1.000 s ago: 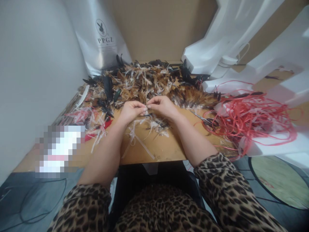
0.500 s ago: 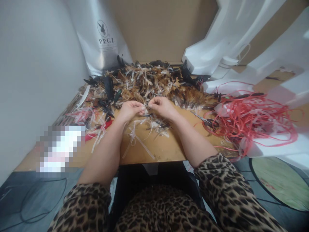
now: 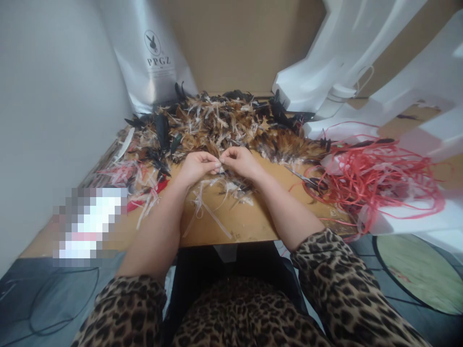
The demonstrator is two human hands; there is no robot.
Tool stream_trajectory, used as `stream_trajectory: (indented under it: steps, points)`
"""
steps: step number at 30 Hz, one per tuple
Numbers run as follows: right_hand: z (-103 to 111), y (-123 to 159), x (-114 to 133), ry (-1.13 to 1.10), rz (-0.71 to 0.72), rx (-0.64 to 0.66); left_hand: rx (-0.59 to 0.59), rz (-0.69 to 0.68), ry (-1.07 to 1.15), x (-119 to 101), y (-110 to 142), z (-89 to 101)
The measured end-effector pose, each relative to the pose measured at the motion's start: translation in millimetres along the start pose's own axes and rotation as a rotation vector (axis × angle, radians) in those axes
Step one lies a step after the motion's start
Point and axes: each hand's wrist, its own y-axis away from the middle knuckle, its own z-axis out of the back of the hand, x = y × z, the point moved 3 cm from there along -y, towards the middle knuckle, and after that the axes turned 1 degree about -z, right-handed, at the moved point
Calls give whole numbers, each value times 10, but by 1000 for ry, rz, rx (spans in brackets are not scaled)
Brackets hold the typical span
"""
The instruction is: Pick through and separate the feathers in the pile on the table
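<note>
Both hands work at the centre of a brown wooden table point(image 3: 249, 224), just in front of a large feather pile point(image 3: 224, 123). The left hand point(image 3: 197, 166) is curled, its thumb and forefinger closed in a pinch. The right hand point(image 3: 241, 161) is curled the same way, its thumb and forefinger pinched and meeting the left fingertips. Between the two pinches sits a small pale feather piece point(image 3: 220, 166); it is too small to tell its exact shape or which hand carries more of it. Both forearms are bare and rest across the near table edge; leopard-print sleeves point(image 3: 347, 284) cover the upper arms.

Directly below the hands lies a scatter of white feather strips point(image 3: 208, 207), spread on the table surface toward the near edge. The feather pile holds brown, black and white feathers and runs across the table from left to right.

To the right of the right forearm, a tangle of red cord point(image 3: 372, 185) lies on the table and partly on white sheeting point(image 3: 415, 214). Scissors point(image 3: 307, 180) lie between the right forearm and the red cord, touching the cord's edge. A silver bag printed "PPGZ" point(image 3: 154, 53) stands behind the pile at the left, against the wall. Reddish and white scraps point(image 3: 123, 173) lie at the left edge of the table.
</note>
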Motion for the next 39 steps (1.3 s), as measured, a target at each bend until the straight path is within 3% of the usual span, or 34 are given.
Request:
stream_trajectory:
  steps: [9,15,21,26,34,39]
  points:
    - [-20,37,90,-74,79,77,-19,127,261,51,-24,63]
    - [-18,44,113,-50,126,83,-28,139,337,45,-31,86]
    - [24,22,66,-212,35,33,-21,64,203,8,-8,75]
    - [-7,28,75,-183,53,22,-3,1,120,-39,13,34]
    - [-127,-1,-37,-328,-91,-20,-118,-134,-17,-74,-1,-12]
    - [-162,-5,-49,-294,-91,-59,-161,-202,-91,-86,-4,-24]
